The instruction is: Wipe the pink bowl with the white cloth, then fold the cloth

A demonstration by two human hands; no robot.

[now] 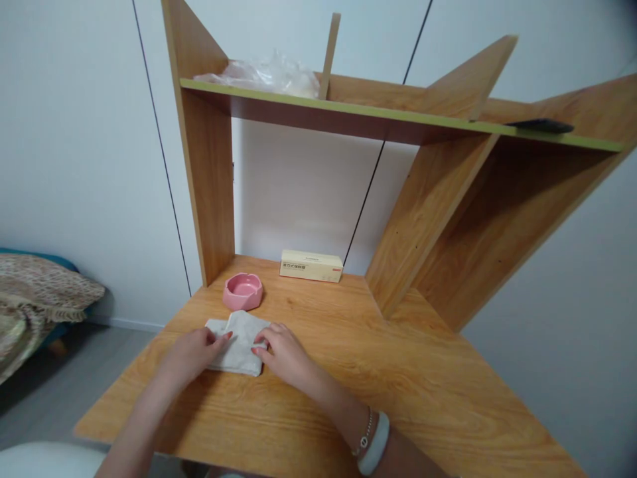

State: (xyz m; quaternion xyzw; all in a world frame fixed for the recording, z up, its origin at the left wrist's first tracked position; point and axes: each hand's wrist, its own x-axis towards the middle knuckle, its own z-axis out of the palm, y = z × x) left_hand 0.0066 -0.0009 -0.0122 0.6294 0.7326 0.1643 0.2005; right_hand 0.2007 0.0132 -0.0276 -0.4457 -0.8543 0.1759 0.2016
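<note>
Both hands bear lightly on a folded grey-white cloth (243, 352), fingers loosely curled. Left hand (192, 352): thumb laid on the upper face near the left edge, other fingers bent beside it; whether cloth is pinched between them cannot be told. Right hand (283, 352): thumb and forefinger slightly parted, tips at the right edge; a closed pinch on the fabric cannot be confirmed. Cloth location: flat on the wood-grain desktop (358, 378), toward the left side, directly in front of the pink ashtray (243, 298). Its layers are not aligned; the upper one projects at the far edge. Likely faults: uneven pull between the hands could skew or open the layers, since contact appears light; a forward push could drive the far corner into the ashtray, which has little or no clearance from the cloth. Lifting by the top layer alone could leave the lower layer behind. The cling film carton (311, 267) stands farther back, well apart from both hands.
</note>
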